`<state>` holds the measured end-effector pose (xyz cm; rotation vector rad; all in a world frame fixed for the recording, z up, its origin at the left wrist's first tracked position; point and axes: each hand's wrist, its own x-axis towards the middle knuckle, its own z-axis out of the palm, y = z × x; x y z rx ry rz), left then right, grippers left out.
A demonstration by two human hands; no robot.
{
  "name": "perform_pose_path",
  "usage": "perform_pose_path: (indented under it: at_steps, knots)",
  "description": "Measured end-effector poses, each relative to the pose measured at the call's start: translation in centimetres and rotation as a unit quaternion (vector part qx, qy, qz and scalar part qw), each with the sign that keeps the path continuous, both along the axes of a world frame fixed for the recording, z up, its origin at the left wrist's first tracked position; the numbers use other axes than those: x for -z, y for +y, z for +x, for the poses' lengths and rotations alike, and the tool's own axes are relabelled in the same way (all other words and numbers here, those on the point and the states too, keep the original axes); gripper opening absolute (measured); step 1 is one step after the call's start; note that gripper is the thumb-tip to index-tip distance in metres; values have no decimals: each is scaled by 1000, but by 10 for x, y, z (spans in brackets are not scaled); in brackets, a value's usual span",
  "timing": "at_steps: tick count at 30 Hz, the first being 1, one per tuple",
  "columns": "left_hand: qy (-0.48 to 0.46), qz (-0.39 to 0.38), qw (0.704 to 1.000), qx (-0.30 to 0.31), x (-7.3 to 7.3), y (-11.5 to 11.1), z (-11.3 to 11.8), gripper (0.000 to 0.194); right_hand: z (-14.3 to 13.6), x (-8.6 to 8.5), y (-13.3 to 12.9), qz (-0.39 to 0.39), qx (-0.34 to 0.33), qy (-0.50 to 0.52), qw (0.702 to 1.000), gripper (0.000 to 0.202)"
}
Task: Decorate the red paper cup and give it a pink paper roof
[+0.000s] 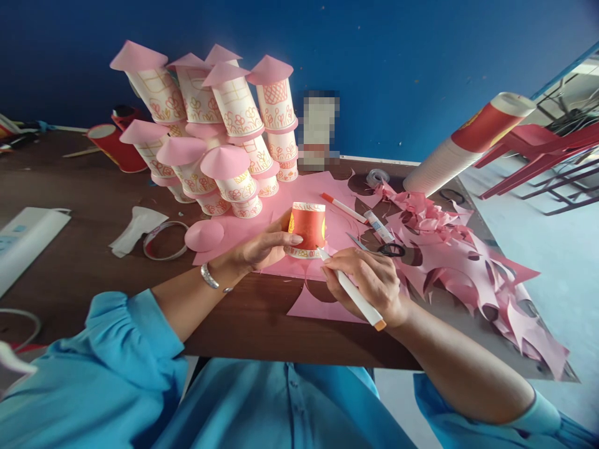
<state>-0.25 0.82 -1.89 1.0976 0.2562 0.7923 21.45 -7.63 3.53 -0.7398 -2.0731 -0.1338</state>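
Head view, left hand: (264,246) grasps a red-banded white paper cup (309,226) over pink paper.
Head view, right hand: (369,277) grips a white marker pen with an orange end (352,293), tip at the cup's lower rim.
Front edge: brown tabletop (234,318) shows between cup and edge.
Right edge: pink paper scraps (468,255) spill toward it.

Nine pink paper cones (225,163) are counted: eight set on cup towers (241,116), one laid loose on the bench (243,321). Two marker pens (353,292) can be seen, as can two tape rolls (166,257). One glue stick (379,226), one pair of scissors (392,250), one power strip (29,243) and one tall cup stack (440,165) are found. One red-banded paper cup (309,226) is held. The pink paper scraps (468,268) are too overlapped to be counted.
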Motion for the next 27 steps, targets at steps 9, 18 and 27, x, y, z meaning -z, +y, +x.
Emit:
perform_pose_path:
  at_steps: [9,18,27]
  knots:
    - [24,-25,999,9,-1,0,1,33,-1,1,1,2,0,2,1000,18]
    - [26,-28,999,16,-3,0,1,39,0,2,1,-2,2,-1,1000,18]
    - [30,-39,999,8,-3,-1,1,40,1,0,-1,-8,12,-13,1000,18]
